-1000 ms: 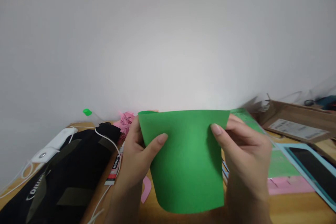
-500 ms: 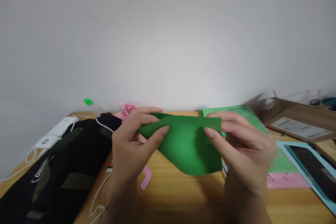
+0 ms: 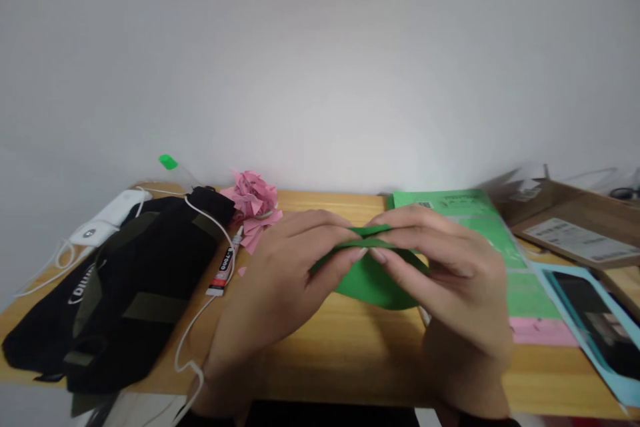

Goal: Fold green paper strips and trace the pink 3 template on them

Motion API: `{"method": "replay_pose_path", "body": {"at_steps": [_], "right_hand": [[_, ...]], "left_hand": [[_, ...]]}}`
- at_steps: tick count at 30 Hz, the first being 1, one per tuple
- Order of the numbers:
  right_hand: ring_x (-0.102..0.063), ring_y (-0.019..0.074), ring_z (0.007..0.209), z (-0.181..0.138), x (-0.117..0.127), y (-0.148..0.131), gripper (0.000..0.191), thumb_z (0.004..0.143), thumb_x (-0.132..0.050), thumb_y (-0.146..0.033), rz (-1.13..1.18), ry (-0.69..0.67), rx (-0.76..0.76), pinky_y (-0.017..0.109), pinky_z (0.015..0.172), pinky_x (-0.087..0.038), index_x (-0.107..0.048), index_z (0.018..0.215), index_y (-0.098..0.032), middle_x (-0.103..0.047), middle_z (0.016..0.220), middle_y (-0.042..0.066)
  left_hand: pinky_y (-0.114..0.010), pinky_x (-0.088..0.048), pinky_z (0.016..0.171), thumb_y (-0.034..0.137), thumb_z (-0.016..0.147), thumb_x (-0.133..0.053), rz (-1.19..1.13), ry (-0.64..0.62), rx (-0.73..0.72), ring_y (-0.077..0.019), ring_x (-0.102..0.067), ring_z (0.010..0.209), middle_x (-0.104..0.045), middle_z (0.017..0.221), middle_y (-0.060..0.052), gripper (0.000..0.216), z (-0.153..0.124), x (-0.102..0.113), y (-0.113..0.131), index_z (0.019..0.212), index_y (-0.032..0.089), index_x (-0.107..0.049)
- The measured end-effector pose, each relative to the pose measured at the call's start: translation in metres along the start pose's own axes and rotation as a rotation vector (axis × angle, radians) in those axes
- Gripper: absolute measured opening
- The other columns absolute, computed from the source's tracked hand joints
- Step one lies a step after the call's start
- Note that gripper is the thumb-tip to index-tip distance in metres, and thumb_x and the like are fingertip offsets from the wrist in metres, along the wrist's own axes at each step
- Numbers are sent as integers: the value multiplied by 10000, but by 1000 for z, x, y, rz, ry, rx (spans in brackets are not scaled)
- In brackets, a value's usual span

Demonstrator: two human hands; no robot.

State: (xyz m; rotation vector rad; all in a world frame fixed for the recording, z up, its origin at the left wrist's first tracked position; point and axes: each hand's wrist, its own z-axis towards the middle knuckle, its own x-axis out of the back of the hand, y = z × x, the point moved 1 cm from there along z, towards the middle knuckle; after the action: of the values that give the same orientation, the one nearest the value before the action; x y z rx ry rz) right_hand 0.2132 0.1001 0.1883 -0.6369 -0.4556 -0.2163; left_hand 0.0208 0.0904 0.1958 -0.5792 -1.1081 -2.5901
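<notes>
A piece of green paper is held up over the table, bent or folded along its upper edge. My left hand pinches that edge from the left, thumb in front and fingers behind. From the right, my right hand pinches the same edge in a like way. The two thumb tips nearly meet at the middle of the paper. Parts of the paper's sides and back are hidden by my fingers.
Left on the wooden table lie a black bag, a white power strip, a glue tube and crumpled pink paper. Right are green sheets, a phone and a cardboard box.
My hands have come together toward the paper's middle, and its upper edge now bends between them. The view has shifted, showing more of the table's front, the glue tube and pink paper.
</notes>
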Motion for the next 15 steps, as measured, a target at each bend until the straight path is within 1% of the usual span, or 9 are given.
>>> {"method": "replay_pose_path", "body": {"at_steps": [4, 7, 9, 11, 13, 15], "right_hand": [[-687, 137, 814, -1, 2, -4, 163, 819, -701, -87, 22, 40, -45, 269, 704, -569, -705, 876, -239, -723, 914, -3], [-686, 140, 771, -1, 3, -8, 156, 829, -692, -98, 16, 54, -64, 274, 674, -564, -708, 853, -251, -721, 870, -11], [-686, 140, 757, -2, 3, -11, 156, 831, -689, -101, 17, 57, -66, 269, 658, -562, -707, 849, -255, -718, 847, -14], [-687, 149, 754, -2, 3, -13, 140, 834, -692, -117, 14, 62, -74, 276, 646, -561, -706, 844, -256, -715, 834, -8], [-684, 161, 745, -3, 3, -15, 123, 843, -688, -135, 11, 65, -96, 294, 636, -563, -702, 839, -257, -708, 823, 1], [-676, 165, 724, -3, 3, -17, 122, 837, -690, -133, 28, 46, -105, 303, 617, -565, -699, 832, -255, -702, 808, 5]], "left_hand": [[-230, -555, 731, 215, 899, -666, 89, 68, -66, -145, -714, 758, -768, 887, -3, 111, -3, 1, 4, 895, 262, -766], [-242, -563, 709, 212, 899, -675, 84, 85, -40, -150, -715, 736, -765, 857, 9, 114, -5, 2, 7, 861, 282, -757], [-257, -563, 701, 219, 896, -684, 59, 102, -12, -156, -716, 716, -760, 817, 17, 109, -8, 1, 8, 870, 296, -756], [-264, -558, 696, 232, 884, -705, 48, 127, 17, -159, -720, 710, -762, 815, 26, 114, -11, 0, 9, 944, 313, -755], [-266, -553, 710, 248, 877, -720, 58, 154, 51, -160, -725, 728, -768, 850, 30, 196, -14, -3, 12, 1054, 328, -740], [-269, -553, 737, 261, 885, -717, 67, 175, 82, -158, -727, 740, -772, 871, 30, 237, -15, -7, 16, 1109, 336, -730]]}}
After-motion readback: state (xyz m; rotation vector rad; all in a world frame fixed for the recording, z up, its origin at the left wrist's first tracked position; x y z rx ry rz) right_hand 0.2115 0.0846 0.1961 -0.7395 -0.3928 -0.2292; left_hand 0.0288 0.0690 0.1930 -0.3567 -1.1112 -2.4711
